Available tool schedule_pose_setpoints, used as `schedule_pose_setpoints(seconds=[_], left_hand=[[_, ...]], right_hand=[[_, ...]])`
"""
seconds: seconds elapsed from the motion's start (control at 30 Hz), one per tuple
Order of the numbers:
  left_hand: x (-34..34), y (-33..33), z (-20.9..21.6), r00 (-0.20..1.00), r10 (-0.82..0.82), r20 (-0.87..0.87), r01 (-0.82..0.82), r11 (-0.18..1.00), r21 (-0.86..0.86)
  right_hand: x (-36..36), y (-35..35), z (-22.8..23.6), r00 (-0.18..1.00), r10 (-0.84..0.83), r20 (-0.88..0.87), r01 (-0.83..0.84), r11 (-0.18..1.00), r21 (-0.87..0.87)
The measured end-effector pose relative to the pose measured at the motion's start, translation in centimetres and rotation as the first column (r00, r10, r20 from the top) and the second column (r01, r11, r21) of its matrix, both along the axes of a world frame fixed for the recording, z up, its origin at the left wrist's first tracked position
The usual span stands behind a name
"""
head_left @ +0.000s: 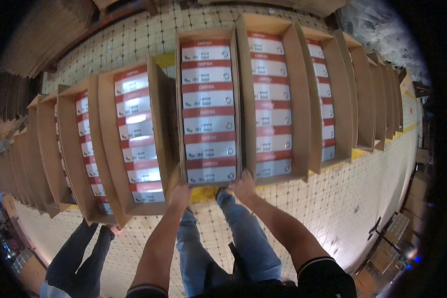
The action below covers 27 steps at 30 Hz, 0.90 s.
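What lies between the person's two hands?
In the head view, the near end of an open cardboard carton holding red-and-white boxes lies between the left hand and right hand.

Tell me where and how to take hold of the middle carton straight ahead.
The middle carton is probably best gripped by its two near corners, from the person's side, where the left hand and right hand are: its near end faces the person, while neighbouring cartons flank both long walls.
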State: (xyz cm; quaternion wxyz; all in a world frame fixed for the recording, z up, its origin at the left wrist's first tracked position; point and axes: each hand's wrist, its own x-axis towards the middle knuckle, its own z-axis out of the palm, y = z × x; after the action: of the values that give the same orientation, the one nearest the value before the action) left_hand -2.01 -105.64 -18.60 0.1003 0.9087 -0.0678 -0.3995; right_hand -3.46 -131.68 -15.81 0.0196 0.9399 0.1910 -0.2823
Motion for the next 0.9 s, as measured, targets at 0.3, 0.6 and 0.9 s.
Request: schedule_pose_setpoints(seconds=[0.3,0.6,0.9], left_hand=[[8.4,1.9,27.1,0.985,-0.013,0.174,0.038,0.990,-0.137],[32.7,-0.8,28.9,0.507,0.574,0.643,-0.125,0.787,-0.604],[34.8,-1.9,28.9,0.306,0.469,0.829,-0.128,0.883,-0.452]], right_hand=[[11.7,-3.6,23.6,0.983,0.128,-0.134,-0.083,0.950,0.299],[33.6,-3.1,27.3,0.758,-0.391,0.522,-0.049,0.764,0.644],[38.7,-2.8,26.2,0.770,-0.404,0.494,0.003,0.776,0.630]])
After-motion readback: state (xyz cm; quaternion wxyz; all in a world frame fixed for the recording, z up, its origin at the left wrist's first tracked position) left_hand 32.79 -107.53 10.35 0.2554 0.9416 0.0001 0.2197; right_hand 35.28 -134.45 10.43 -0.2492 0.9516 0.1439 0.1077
